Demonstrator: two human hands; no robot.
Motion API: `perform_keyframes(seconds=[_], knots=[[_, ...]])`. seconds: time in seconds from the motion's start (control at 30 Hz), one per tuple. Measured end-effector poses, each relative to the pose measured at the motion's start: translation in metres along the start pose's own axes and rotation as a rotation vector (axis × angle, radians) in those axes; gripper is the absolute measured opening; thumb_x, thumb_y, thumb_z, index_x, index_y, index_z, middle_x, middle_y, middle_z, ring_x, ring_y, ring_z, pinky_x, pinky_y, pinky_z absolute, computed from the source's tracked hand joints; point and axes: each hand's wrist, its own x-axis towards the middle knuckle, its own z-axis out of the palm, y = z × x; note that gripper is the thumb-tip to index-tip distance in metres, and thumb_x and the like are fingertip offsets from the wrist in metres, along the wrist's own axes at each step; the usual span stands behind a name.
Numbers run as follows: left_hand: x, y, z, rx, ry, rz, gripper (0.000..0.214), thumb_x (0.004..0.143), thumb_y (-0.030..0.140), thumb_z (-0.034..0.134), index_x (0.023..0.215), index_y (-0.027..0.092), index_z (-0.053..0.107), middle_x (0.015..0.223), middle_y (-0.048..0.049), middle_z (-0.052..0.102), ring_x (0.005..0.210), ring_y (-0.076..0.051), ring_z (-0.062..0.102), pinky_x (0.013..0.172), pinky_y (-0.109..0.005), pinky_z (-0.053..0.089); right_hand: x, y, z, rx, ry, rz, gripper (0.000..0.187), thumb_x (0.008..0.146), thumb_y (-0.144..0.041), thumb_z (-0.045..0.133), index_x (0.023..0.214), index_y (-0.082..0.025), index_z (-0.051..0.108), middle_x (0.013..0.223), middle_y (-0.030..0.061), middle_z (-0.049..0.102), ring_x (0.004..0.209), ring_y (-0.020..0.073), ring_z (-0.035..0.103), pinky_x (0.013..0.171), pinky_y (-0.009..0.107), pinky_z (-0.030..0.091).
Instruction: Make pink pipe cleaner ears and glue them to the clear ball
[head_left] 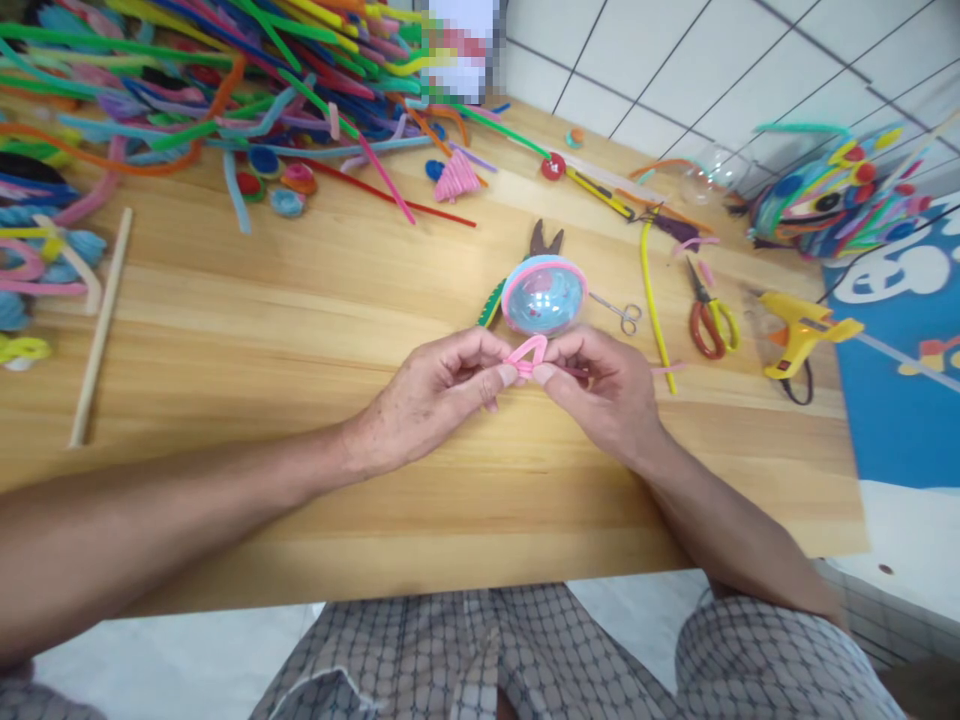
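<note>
Between my two hands is a pink pipe cleaner, bent into a small triangle-like loop. My left hand pinches its left side with thumb and fingertips. On the other side my right hand pinches it too, and a pink end sticks out beyond that hand. Just behind the fingers rests a clear dome with a blue and pink rim. Pliers with green handles lie partly behind the dome, and small metal scissors lie to its right.
Many coloured pipe cleaners heap up at the back left. A wooden stick lies at left. On the right are orange-and-yellow scissors, a yellow pipe cleaner, a yellow glue gun and a colourful pipe-cleaner figure. A utility knife lies behind.
</note>
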Motion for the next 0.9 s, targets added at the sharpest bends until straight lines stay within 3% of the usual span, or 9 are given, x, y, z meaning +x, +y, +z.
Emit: perform_keyframes(seconds=[0.33, 0.63, 0.9], knots=[[0.001, 0.0044, -0.0017, 0.025, -0.007, -0.026, 0.03, 0.101, 0.048, 0.077, 0.1, 0.018, 0.077, 0.082, -0.0019, 0.073, 0.07, -0.013, 0.065, 0.069, -0.026, 0.058, -0.0026, 0.0036, -0.0002, 0.014, 0.006, -0.016, 0.014, 0.094, -0.025, 0.075, 0.082, -0.024, 0.067, 0.074, -0.0023, 0.067, 0.062, 0.0124, 0.056, 0.058, 0.028, 0.044], [0.0018, 0.0051, -0.0025, -0.009, -0.014, -0.043, 0.028, 0.1, 0.045, 0.079, 0.101, 0.017, 0.077, 0.079, -0.0018, 0.073, 0.069, -0.013, 0.065, 0.069, -0.026, 0.06, -0.0013, 0.0023, 0.0018, 0.012, 0.017, -0.037, 0.014, 0.094, -0.026, 0.075, 0.083, -0.023, 0.066, 0.072, -0.0033, 0.065, 0.061, 0.0117, 0.054, 0.057, 0.027, 0.043], [0.0023, 0.0005, -0.0008, -0.053, 0.034, -0.058, 0.029, 0.099, 0.046, 0.079, 0.104, 0.017, 0.075, 0.084, -0.0019, 0.075, 0.068, -0.012, 0.065, 0.066, -0.024, 0.058, -0.0023, -0.0009, 0.0027, -0.135, 0.078, -0.104, 0.012, 0.091, -0.02, 0.07, 0.081, -0.023, 0.065, 0.069, -0.0037, 0.062, 0.058, 0.0105, 0.049, 0.054, 0.026, 0.038]])
